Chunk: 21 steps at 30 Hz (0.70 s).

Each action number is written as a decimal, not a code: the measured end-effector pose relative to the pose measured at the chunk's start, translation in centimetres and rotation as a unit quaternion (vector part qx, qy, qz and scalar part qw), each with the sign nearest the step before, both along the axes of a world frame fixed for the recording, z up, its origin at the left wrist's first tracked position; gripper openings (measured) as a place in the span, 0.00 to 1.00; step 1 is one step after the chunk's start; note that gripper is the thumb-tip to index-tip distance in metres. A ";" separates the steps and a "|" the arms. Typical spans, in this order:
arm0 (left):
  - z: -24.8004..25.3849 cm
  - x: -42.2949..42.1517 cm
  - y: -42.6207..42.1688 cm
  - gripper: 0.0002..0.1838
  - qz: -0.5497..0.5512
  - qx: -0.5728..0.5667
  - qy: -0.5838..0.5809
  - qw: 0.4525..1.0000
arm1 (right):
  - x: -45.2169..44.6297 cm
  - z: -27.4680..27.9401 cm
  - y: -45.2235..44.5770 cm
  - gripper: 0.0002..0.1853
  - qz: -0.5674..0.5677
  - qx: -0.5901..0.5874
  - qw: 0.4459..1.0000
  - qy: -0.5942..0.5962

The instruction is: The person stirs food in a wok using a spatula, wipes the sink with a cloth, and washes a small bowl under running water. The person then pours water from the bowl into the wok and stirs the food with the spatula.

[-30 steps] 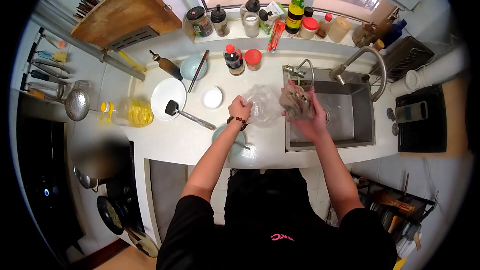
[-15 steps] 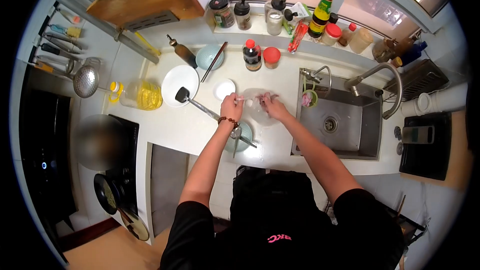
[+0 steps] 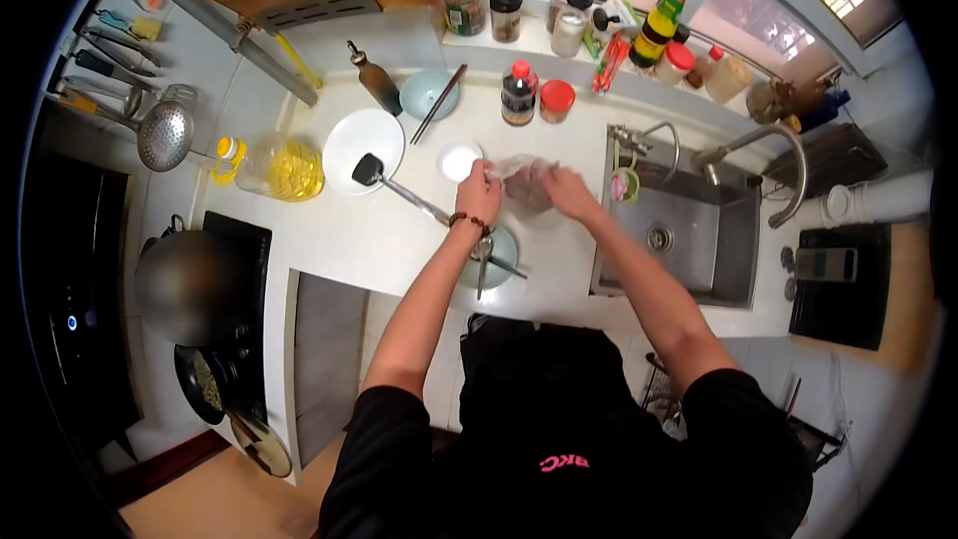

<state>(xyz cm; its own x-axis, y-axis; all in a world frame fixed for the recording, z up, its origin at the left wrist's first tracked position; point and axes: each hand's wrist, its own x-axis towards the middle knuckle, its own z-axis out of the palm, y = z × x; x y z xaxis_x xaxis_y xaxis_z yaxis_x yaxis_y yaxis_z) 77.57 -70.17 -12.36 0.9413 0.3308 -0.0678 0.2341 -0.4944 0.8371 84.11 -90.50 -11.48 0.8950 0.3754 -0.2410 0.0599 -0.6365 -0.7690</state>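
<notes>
A thin, see-through plastic bag (image 3: 525, 190) is stretched between my hands over the counter. My left hand (image 3: 481, 198), a bead bracelet at its wrist, pinches the bag's left edge. On the other side my right hand (image 3: 565, 192) is closed on the bag, slightly blurred. Something darker shows through the plastic, but I cannot make it out. Just beyond my left hand lies a small white dish (image 3: 459, 161). A spatula (image 3: 407, 190) with a black head rests on a white plate (image 3: 339, 145), its handle running toward my left wrist. Beneath that wrist is a pale blue bowl (image 3: 502, 248) with utensils.
Left stand an oil jug (image 3: 284, 168) and a brown bottle (image 3: 376, 85). Chopsticks (image 3: 439, 105) lie across another blue bowl (image 3: 424, 90). Behind are a soy sauce bottle (image 3: 519, 95) and red-lidded jar (image 3: 557, 100). The sink (image 3: 689, 250) is right, a pan (image 3: 203, 379) lower left.
My right hand has shifted slightly on the bag, and the bag looks more bunched. The whole view has tilted a little; the counter items stay in place.
</notes>
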 end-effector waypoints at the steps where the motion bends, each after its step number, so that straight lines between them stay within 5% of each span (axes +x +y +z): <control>1: -0.2 0.5 0.3 0.15 0.001 0.001 -0.006 1.000 | 1.0 0.7 0.1 0.29 0.001 0.007 1.000 -0.005; 4: -0.4 -1.0 0.3 0.16 -0.003 -0.019 0.012 1.000 | -0.7 1.8 -0.3 0.28 -0.024 0.036 0.997 0.056; 15: -0.5 -1.7 0.1 0.15 -0.030 -0.013 0.029 0.999 | 0.5 4.8 -0.5 0.23 0.046 -0.044 0.995 -0.082; 16: -0.3 -0.8 0.2 0.15 -0.033 -0.013 0.025 0.999 | 0.2 5.1 -0.3 0.23 -0.051 0.000 0.986 -0.161; 19: -0.9 -0.9 0.3 0.16 -0.046 -0.001 0.006 0.999 | 0.9 6.1 -1.2 0.22 -0.020 -0.021 0.997 -0.066; 21: -0.9 0.3 0.4 0.16 -0.041 -0.001 0.017 0.999 | 1.3 6.2 -1.8 0.22 -0.069 0.016 0.990 -0.119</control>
